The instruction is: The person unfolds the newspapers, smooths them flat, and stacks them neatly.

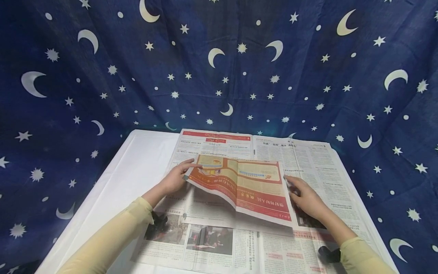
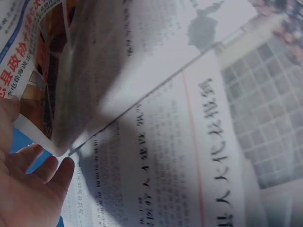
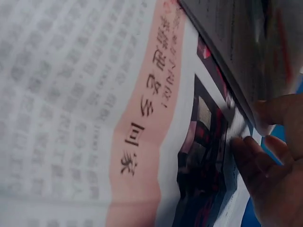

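A folded newspaper [image 1: 260,190] with red banners and yellow panels is held up over other newspaper sheets, tilted and bent along its middle crease. My left hand [image 1: 176,178] pinches its left edge. In the left wrist view the left thumb [image 2: 8,116] lies on the paper's face, with the other fingers below the edge. At the opposite edge is my right hand [image 1: 306,198]. The right wrist view shows that edge between the right thumb [image 3: 270,116] and the fingers [image 3: 251,156]. Part of the fingers is hidden by the paper.
Opened newspaper sheets [image 1: 315,167] cover much of the white table [image 1: 143,156], with printed photos [image 1: 212,239] near the front. A dark blue cloth [image 1: 191,45] with moons and stars hangs behind and at the sides. Black wrist devices [image 1: 329,254] sit at both wrists.
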A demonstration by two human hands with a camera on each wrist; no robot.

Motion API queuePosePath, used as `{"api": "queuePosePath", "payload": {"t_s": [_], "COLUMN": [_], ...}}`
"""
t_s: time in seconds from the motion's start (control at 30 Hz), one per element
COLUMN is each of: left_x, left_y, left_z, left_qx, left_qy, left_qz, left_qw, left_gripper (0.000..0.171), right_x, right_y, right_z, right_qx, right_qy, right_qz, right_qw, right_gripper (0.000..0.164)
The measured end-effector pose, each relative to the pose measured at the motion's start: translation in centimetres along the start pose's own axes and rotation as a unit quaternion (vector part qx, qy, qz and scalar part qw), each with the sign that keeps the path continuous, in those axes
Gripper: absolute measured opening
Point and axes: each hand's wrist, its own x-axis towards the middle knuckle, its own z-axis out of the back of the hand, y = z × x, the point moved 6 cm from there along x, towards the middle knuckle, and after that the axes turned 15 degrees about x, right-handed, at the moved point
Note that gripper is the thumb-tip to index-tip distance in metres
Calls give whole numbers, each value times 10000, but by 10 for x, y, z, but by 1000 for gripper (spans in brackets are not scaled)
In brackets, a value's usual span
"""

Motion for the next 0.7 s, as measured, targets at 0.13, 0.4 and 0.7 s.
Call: {"api": "queuePosePath", "payload": {"t_s": [0.13,0.4,0.7], "left_x": [1,3,6], "left_y": [0,-1,-3], "left_z": [5,9,15], "left_qx": [-55,-296,-30], "left_qy": [-131,-142,-344], "left_qz": [122,274,148], "left_qw": [9998,9991,9993], "left_gripper": [58,53,34], "right_x": [10,31,41], "right_y": [3,16,30], "right_z": [0,5,15], "right_qx": [-120,251,494], "right_qy": [-89,-484,-845], "right_qz": [272,529,1406], "right_qw": [9995,9971,9852], "right_gripper": [65,43,40]}}
